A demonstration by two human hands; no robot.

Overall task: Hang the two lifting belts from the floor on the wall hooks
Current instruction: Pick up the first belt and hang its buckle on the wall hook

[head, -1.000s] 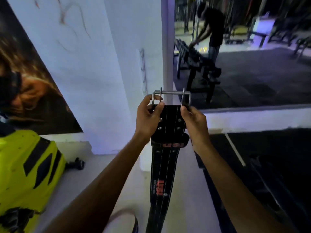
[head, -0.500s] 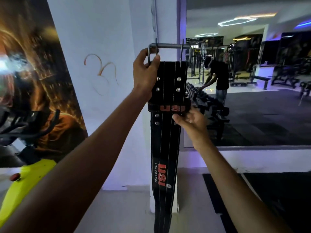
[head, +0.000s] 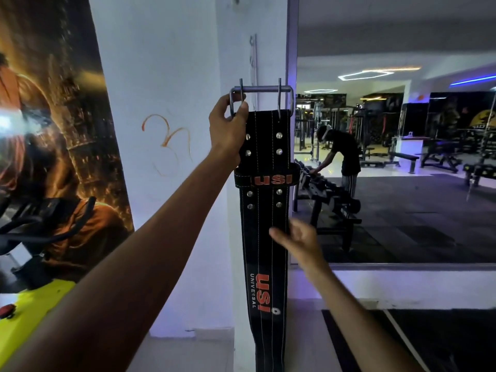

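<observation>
A black lifting belt (head: pixel 264 237) with red USI lettering hangs straight down in front of the white pillar. Its steel buckle (head: pixel 261 89) is at the top, level with the lower end of a thin metal hook strip (head: pixel 253 60) on the pillar. My left hand (head: pixel 228 127) is raised and pinches the buckle's left corner. My right hand (head: pixel 299 238) is blurred, lower down, at the belt's right edge with its fingers spread, and I cannot tell if it touches the belt. The second belt is out of view.
A large mirror (head: pixel 402 162) fills the right side and shows a person bent over a dumbbell rack (head: pixel 326 200). A yellow exercise bike (head: pixel 29 307) stands at the lower left under a wall poster (head: pixel 53 146). Black floor matting (head: pixel 429 342) lies at the lower right.
My left hand has kept lifting the belt by its buckle toward the hook strip. My right hand has let go of the belt loop and dropped lower, fingers apart.
</observation>
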